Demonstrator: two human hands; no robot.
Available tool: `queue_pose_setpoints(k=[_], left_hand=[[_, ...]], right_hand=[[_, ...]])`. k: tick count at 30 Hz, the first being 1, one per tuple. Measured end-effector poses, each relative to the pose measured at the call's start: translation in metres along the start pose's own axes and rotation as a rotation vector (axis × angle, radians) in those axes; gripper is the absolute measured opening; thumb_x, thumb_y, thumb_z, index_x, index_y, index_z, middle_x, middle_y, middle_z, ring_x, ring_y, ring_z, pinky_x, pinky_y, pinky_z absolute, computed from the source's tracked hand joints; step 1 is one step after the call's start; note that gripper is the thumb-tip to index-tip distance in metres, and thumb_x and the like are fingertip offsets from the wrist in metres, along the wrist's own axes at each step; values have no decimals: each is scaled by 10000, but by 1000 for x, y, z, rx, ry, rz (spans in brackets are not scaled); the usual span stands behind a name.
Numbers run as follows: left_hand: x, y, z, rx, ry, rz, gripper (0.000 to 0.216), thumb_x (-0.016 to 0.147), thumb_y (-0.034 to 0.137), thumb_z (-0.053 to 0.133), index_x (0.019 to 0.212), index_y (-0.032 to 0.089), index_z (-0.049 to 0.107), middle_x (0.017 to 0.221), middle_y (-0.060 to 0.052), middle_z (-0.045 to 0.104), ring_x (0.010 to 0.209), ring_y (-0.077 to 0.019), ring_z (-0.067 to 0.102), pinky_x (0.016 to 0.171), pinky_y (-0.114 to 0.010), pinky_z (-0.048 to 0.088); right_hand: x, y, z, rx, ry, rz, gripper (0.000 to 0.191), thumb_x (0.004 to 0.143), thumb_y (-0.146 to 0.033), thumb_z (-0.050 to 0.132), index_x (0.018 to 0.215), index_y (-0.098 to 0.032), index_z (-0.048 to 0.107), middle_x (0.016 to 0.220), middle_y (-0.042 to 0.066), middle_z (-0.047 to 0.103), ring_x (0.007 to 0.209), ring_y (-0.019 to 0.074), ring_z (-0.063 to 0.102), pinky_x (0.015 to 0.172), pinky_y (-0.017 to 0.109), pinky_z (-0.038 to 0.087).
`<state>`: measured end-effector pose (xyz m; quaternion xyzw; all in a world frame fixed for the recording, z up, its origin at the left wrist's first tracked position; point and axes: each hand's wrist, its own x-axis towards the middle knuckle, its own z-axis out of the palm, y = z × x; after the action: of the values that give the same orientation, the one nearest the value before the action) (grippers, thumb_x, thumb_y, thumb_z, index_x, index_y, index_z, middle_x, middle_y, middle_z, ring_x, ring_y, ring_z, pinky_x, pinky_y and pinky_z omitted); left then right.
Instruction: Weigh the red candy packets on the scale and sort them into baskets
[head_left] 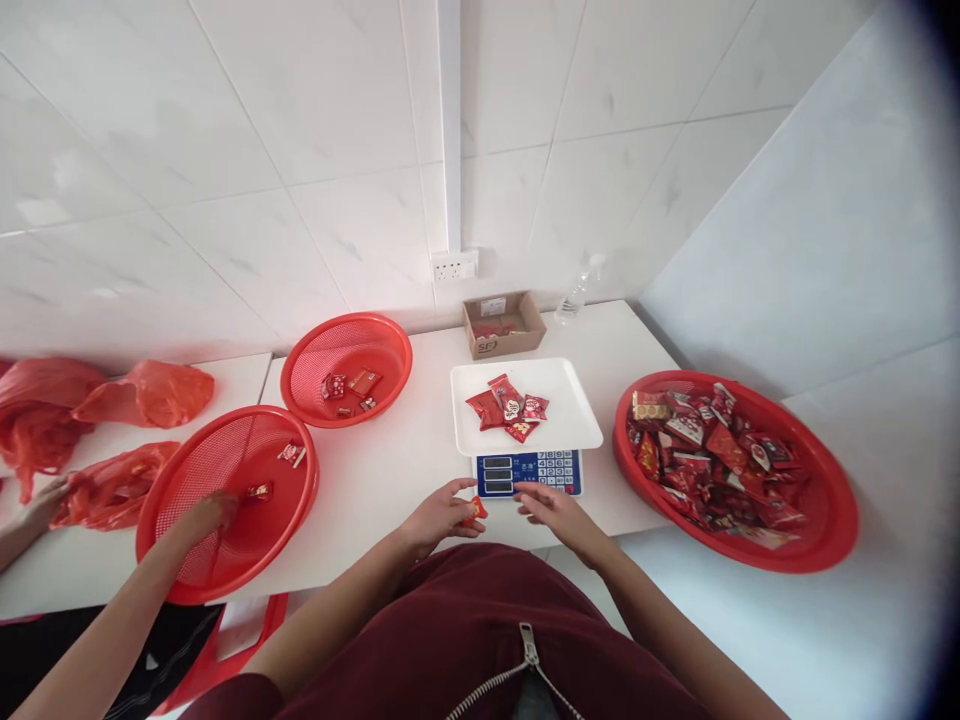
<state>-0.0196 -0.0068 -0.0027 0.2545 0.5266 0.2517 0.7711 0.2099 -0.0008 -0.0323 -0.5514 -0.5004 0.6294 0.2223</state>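
Pinching a small red foil-wrapped candy (pixel 475 510) between thumb and fingertips, my left hand (pixel 439 517) hovers at the near edge of the white table (pixel 390 470), its fingers curled together around the packet. My right hand (pixel 559 510) lies just to the right of the candy, fingers loosely extended and partly apart, the fingertips touching the front edge of the blue-and-white digital weighing scale (pixel 529 472); it grips nothing. Directly beyond both hands, the scale's white square plastic pan (pixel 525 405) carries a small heap of red candy packets (pixel 508 408). Well to the right of my right hand sits a large round red plastic mesh basket (pixel 825 520), piled with assorted red wrapped sweets. To the left of my left hand, a second red mesh basket (pixel 187 470) holds a few packets, and another person's hand (pixel 206 515) rests inside it. A third red mesh basket (pixel 346 368) stands farther off, beyond and to the left. Behind the scale, against the tiled wall, is a small open brown cardboard box (pixel 503 323).
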Motion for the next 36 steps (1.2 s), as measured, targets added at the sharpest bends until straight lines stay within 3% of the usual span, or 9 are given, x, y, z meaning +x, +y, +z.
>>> queue_pose_setpoints(k=[5,8,12,16,23,26,31,33,36], left_hand=[[2,5,8,54,-94,-22,654,726,255,712,1314,185,434,759,-35,675,658,-170,682,699,-322,526],[1,8,4,56,-88,-30,677,727,255,710,1326,158,410,744,-44,687,660,-171,682,707,-322,525],[-2,3,-9,87,-96,-96,623,739,309,699,1284,154,440,729,-44,691,623,-156,670,651,-285,521],[-5,-10,-22,131,-113,-125,558,760,444,657,1210,159,489,658,-19,665,575,-139,651,627,-270,514],[-6,-12,-45,260,-98,-36,463,833,471,531,1186,173,500,905,-66,671,742,-140,657,733,-301,513],[-2,-3,-70,537,75,178,405,858,363,483,1213,167,492,1072,-111,642,934,-188,630,841,-361,500],[-5,11,-135,1097,620,655,436,822,212,497,1255,162,484,1381,-153,448,1333,-293,338,1085,-497,293],[-13,13,-161,1206,811,718,465,840,217,478,1297,138,443,1441,-174,363,1385,-315,232,1101,-520,250],[-27,10,-191,1273,1024,623,518,853,249,474,1346,116,383,1469,-202,302,1399,-339,186,1100,-532,235]], right_hand=[[0,-23,41,20,-161,-52,425,789,-509,566,1055,-183,627,1046,87,676,952,232,621,850,404,482],[4,-25,58,71,-100,-84,374,771,-501,602,964,-182,631,971,66,681,900,218,619,820,374,474],[1,-17,80,324,-35,25,370,711,-504,673,871,-178,608,831,17,652,744,161,597,704,309,472],[-1,-11,101,582,-7,139,363,624,-484,756,746,-181,597,709,-31,614,661,118,573,717,290,469],[3,-9,110,729,124,184,352,575,-459,801,726,-192,628,768,-5,674,764,142,628,778,300,490],[4,-11,106,808,192,269,351,579,-420,816,772,-212,610,779,-1,694,753,141,651,741,282,505],[2,-15,106,895,177,300,327,635,-369,799,833,-230,579,800,-15,699,724,134,670,659,247,517],[1,-17,107,899,164,302,300,662,-361,782,836,-226,577,770,-19,689,687,120,660,616,227,513],[1,-19,106,899,178,313,268,690,-350,761,833,-220,575,702,-30,664,624,98,634,567,200,500]])
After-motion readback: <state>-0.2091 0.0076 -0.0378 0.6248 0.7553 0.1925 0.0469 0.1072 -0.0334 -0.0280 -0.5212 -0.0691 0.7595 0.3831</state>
